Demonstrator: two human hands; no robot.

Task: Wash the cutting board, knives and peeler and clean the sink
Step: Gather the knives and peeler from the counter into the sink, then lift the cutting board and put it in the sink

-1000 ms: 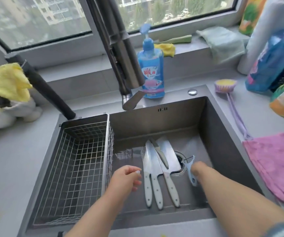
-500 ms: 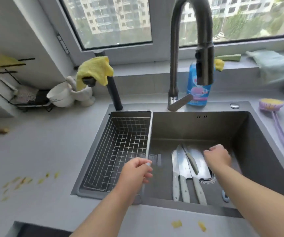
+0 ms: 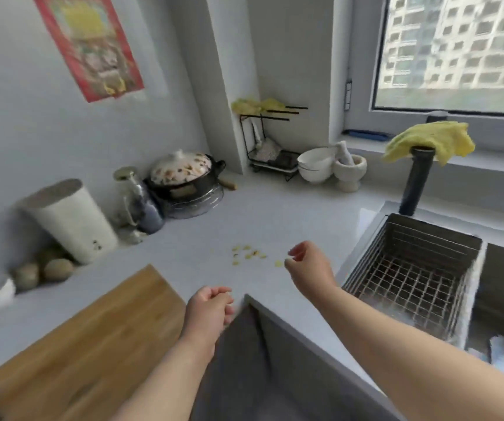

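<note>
The wooden cutting board (image 3: 74,344) lies on the counter (image 3: 275,220) just beside the left hand (image 3: 209,311), both hands' fingers are loosely curled and empty, and the board could be dropped if grabbed badly, while the right hand (image 3: 310,265) is held farther off by the sink basket (image 3: 411,268).

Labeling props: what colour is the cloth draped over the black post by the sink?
Yellow. The cloth hangs over the black post, clearest in the head view.

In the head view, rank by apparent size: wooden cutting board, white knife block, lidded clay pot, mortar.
1. Wooden cutting board, clearly largest, though nearest the camera.
2. White knife block.
3. Lidded clay pot, close to the block; farther away, so unsure.
4. Mortar, smallest.
</note>
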